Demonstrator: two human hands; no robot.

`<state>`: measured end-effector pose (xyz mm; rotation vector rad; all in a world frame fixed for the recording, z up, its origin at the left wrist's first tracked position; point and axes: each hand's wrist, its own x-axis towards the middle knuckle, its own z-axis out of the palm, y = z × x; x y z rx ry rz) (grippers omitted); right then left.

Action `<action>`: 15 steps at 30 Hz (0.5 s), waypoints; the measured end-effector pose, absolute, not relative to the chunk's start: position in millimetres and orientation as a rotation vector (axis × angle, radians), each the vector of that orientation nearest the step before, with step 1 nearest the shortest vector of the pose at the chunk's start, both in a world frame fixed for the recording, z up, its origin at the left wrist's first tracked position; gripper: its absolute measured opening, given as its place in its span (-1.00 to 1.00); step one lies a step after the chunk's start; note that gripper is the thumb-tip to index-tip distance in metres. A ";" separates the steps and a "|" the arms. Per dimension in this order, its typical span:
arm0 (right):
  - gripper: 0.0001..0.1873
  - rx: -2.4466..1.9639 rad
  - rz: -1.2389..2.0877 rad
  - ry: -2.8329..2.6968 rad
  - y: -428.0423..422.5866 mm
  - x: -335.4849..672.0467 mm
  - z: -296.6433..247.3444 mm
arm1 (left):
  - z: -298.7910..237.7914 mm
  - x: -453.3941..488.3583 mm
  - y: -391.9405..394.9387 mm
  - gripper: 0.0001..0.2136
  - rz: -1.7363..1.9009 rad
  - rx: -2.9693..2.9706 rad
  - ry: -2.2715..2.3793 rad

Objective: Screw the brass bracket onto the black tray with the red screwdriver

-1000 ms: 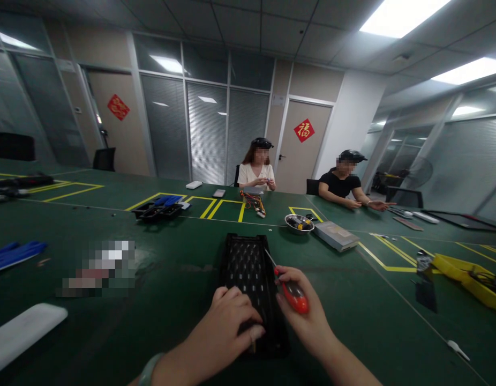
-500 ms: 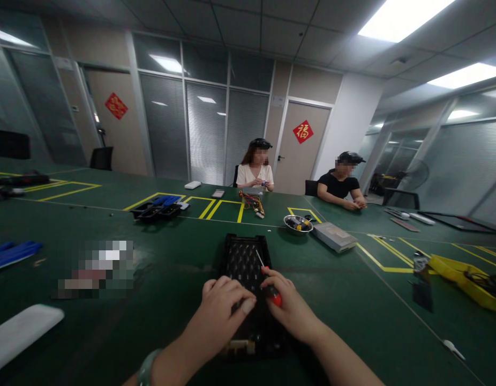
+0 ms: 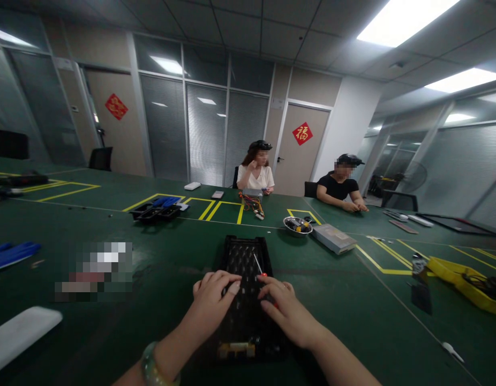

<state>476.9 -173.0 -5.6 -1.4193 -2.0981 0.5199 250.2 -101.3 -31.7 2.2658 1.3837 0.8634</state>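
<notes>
A long black open case (image 3: 248,316) with a patterned inner floor lies in front of me. Its yellowish part (image 3: 237,350) shows at the near end. My left hand (image 3: 216,295) is closed over the case's left edge, fingers together and thumb below them. With my right hand (image 3: 286,308) I hold a screwdriver (image 3: 259,266) against the right side of the case. The thin metal shaft points up and away over the case. Most of the red and black handle is hidden under my fingers.
Beyond the case stand a metal bowl (image 3: 298,226) of small parts and a grey box (image 3: 334,238). Further left is a black tray (image 3: 156,209). A yellow container (image 3: 465,281) with cables is at right, blue gloves (image 3: 15,254) at left. Two people sit across the green table.
My left hand has shifted left to the case's edge, uncovering more of its middle. My right fingers now cover more of the screwdriver handle. One person opposite has raised a hand.
</notes>
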 end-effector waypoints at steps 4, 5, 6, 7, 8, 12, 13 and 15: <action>-0.76 -1.441 0.506 -2.160 -175.8 474.9 -2.1 | -36.4 251.1 -99.8 -0.72 0.878 2.264 1.374; -0.75 -1.441 0.502 -2.173 -176.5 474.7 -1.0 | -37.4 251.1 -99.6 -0.72 0.884 2.264 1.369; -0.74 -1.440 0.498 -2.184 -177.2 474.6 0.1 | -38.5 251.0 -99.2 -0.72 0.892 2.264 1.367; -0.73 -1.438 0.492 -2.194 -177.9 474.4 1.0 | -39.5 250.7 -98.7 -0.72 0.904 2.261 1.370; -0.71 -1.436 0.487 -2.202 -178.4 474.4 1.6 | -40.6 250.2 -97.9 -0.71 0.917 2.254 1.378; -0.62 -1.440 0.487 -2.204 -179.2 474.9 -0.3 | -45.8 247.4 -89.7 -0.66 0.958 2.127 1.506; -0.61 -1.443 0.500 -2.193 -179.2 475.5 -1.5 | -48.0 246.6 -86.2 -0.63 0.952 2.075 1.546; -0.59 -1.442 0.541 -2.165 -179.7 477.2 -4.0 | -53.8 245.2 -77.8 -0.54 0.918 1.963 1.592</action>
